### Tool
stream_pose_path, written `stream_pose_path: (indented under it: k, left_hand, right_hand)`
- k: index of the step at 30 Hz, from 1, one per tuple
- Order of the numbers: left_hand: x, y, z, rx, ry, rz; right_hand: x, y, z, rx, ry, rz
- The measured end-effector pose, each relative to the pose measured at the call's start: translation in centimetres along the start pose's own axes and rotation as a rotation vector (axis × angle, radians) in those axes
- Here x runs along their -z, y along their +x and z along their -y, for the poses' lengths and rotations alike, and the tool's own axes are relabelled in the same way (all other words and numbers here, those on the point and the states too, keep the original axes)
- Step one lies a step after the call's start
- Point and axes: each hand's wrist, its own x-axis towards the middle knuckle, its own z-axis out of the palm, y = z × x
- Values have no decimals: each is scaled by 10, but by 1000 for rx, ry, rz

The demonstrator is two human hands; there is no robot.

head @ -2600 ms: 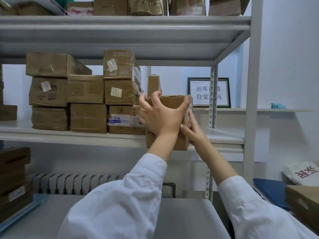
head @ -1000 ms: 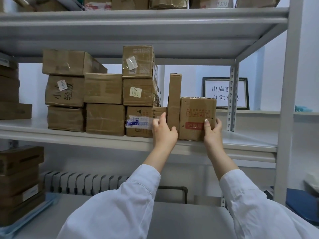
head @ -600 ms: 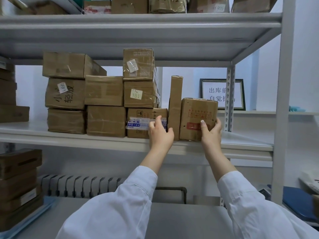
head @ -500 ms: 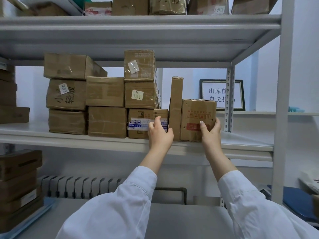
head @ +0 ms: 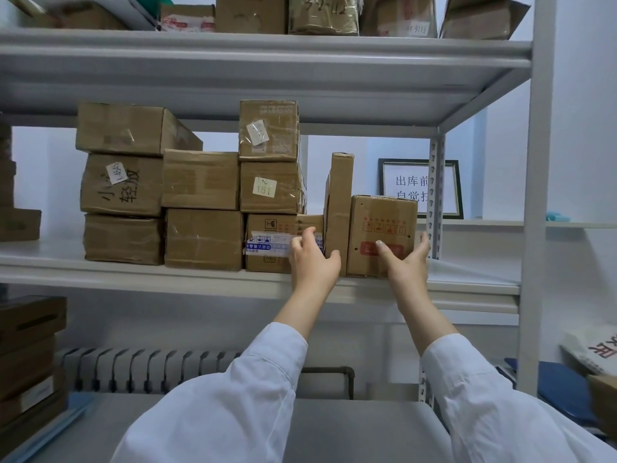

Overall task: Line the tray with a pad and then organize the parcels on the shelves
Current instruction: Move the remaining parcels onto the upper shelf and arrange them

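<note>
Grey metal shelf point(head: 133, 274) ahead of the hands, carrying stacked parcels point(head: 200, 208). On it, upright, red-printed parcel point(head: 384, 222), cupped at its lower corner by right hand point(head: 405, 267); left hand point(head: 314, 262) loosely spread against tall parcel point(head: 340, 202). Seems shelved; tray, pad not visible.

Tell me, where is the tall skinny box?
In the head view, the tall narrow box stands upright on the middle shelf, right of centre, between the blue-taped box on its left and the red-printed box on its right.
</note>
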Motion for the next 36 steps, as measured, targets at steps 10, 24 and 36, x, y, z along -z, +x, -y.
stream_pose_path:
  k: [10, 24, 36]
  left_hand:
    - [-16, -3, -9, -252, 165, -80]
    - [-39, -6, -25, -59, -211, 81]
    - [-48, -14, -26, 167, -275, 55]
  right_hand:
    - [-1, 2, 7, 18, -63, -10]
    - [21, 22, 8, 131, 37, 7]
    - [37, 35, 36, 280, -220, -76]
